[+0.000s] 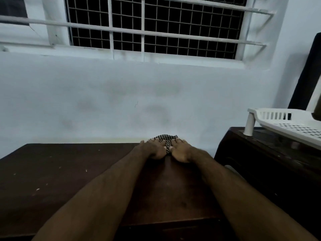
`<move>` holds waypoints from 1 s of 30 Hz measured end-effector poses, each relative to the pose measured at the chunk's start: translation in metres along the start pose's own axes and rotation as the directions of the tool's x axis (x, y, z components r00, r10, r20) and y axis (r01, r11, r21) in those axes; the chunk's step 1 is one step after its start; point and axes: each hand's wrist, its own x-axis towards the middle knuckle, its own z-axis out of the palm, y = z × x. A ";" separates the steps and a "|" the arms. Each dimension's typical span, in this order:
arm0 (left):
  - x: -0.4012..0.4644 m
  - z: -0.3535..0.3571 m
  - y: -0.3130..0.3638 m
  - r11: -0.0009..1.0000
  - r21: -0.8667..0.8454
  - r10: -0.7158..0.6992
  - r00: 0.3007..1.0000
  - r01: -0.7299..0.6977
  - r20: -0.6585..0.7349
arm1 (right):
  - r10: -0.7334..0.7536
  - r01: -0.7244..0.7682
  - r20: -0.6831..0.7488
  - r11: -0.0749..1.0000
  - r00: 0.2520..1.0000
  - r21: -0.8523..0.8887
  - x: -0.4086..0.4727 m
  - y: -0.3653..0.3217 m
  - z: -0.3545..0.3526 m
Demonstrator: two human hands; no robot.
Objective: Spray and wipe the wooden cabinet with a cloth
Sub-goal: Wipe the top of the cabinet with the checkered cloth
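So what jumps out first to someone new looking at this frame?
Two bare forearms run up the middle, with the left hand and right hand resting side by side on a small black-and-white checked cloth at the far edge of the dark wooden table. Above, a barred window shows black against the pale wall. At the right edge, a white slotted rack stands on a dark side table.

Bare left hand [152, 151], bare right hand [181, 153], bare hairy forearms [104, 197]
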 end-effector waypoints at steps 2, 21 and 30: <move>-0.015 0.002 0.000 1.000 -0.022 0.012 1.000 -0.012 -0.011 | 0.013 -0.013 0.010 1.000 1.000 -0.021 -0.014 -0.005 0.000; -0.219 0.035 0.024 0.963 -0.111 0.233 0.965 -0.247 -0.120 | 0.022 -0.028 -0.107 0.998 0.994 -0.059 -0.268 -0.033 0.026; -0.239 0.027 -0.056 0.991 -0.072 0.104 0.989 -0.112 -0.104 | -0.162 0.159 -0.070 0.987 0.984 -0.037 -0.222 -0.116 0.032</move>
